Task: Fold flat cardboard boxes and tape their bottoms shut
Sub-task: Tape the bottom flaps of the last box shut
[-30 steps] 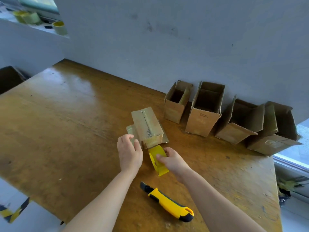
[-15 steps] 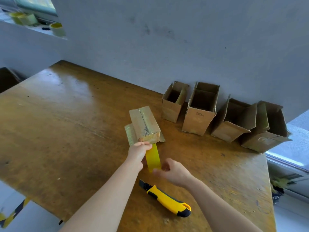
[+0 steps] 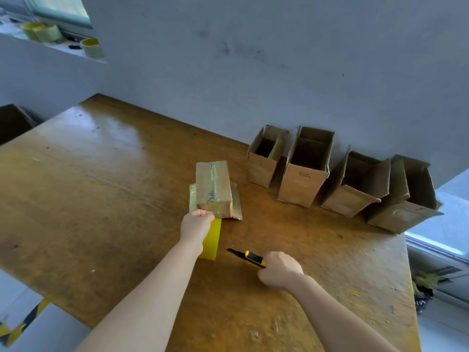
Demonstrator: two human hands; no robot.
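Note:
A small cardboard box lies upside down on the wooden table, with clear tape along its bottom seam. Yellow tape runs from its near end toward me. My left hand has its fingers curled over the box's near left corner, where the tape starts, and hides part of the tape. My right hand grips a yellow utility knife just right of the tape. The knife's dark blade is out and points left at the tape.
Several open folded boxes stand along the back wall: and, at the table's right edge. Spare tape rolls sit on a ledge at upper left. A dark object is beyond the table's left side.
My right hand let go of the tape and picked the knife up off the table, bringing its blade toward the tape. My left hand stays at the box's near end.

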